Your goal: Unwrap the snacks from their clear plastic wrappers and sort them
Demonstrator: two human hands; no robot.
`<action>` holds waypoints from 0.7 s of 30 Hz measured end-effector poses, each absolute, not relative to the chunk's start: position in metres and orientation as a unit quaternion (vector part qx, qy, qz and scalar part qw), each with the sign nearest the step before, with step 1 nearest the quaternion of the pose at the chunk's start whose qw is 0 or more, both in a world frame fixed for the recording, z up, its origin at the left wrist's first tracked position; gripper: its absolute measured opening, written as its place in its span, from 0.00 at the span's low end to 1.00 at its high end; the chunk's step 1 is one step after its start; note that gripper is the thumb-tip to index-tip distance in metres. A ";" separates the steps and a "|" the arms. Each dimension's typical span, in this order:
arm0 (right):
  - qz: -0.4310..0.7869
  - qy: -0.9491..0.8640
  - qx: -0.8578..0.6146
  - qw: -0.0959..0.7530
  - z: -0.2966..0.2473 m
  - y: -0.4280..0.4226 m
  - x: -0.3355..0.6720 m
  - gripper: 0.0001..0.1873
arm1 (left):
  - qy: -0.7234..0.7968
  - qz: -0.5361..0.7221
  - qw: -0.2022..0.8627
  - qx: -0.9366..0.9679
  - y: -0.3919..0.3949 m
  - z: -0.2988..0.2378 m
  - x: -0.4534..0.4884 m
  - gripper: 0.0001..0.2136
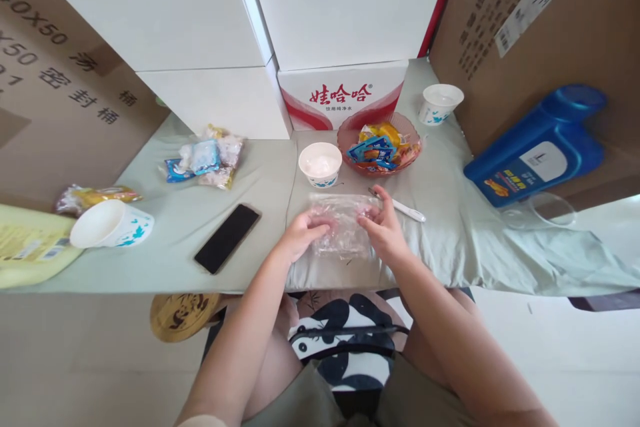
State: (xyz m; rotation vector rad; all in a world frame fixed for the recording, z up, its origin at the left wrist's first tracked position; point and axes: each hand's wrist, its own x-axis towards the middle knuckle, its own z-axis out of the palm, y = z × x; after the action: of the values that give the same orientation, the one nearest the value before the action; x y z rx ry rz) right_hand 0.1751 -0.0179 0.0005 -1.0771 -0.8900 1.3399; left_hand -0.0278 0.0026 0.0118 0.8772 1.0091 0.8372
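At the far left of my feed a yellow bag (25, 240) lies on the tabletop (450, 240). A snack packet (95, 197) sits behind it, and a paper cup (110, 223) is tipped on its side just beside it. Further right, a pile of snack packets (207, 160) sits toward the back. A black phone (227, 237) lies flat nearer the front edge, apart from the hands.

The left hand (300, 233) comes next. Its grip is closed on the left edge of the plastic bag (343, 230). The fingers curl in and their tips show pink through the clear film, so they are under or inside it; I cannot tell which. The bag lies flat on the cloth in the middle of the tabletop, directly between the two hands and touching both. It spans left to right from one hand to the other, and neither hand is nearer to it. A white bowl (320, 163) stands just behind it.

The right hand (383, 230) holds the bag's right edge the same way, its grip clamped on the film with fingertips seen through it. Just beyond its knuckles a white pen (407, 210) lies slanted, near but not clearly touching. Behind that is a red dish (350, 137) of wrapped snacks, with a second paper cup (441, 103) further back. At the far right a blue bottle (540, 147) lies on its side by a clear glass (540, 210).
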 end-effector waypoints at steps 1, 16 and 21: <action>0.574 -0.375 -0.452 0.571 0.002 -0.018 0.175 0.40 | 0.468 0.364 0.704 0.392 0.002 0.012 -0.027 0.24; 0.705 -0.319 -0.415 0.478 0.019 -0.005 0.178 0.12 | 0.437 0.400 0.738 0.324 0.013 0.023 -0.027 0.16; 0.675 -0.361 -0.434 0.476 0.017 -0.002 0.184 0.20 | 0.393 0.407 0.749 0.345 0.016 0.024 -0.028 0.19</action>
State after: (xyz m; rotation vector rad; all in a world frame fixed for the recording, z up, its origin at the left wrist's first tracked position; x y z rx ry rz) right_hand 0.1845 -0.0023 0.0171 -1.0598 -0.8830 1.6494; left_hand -0.0280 0.0165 0.0236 0.7531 0.8587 0.8904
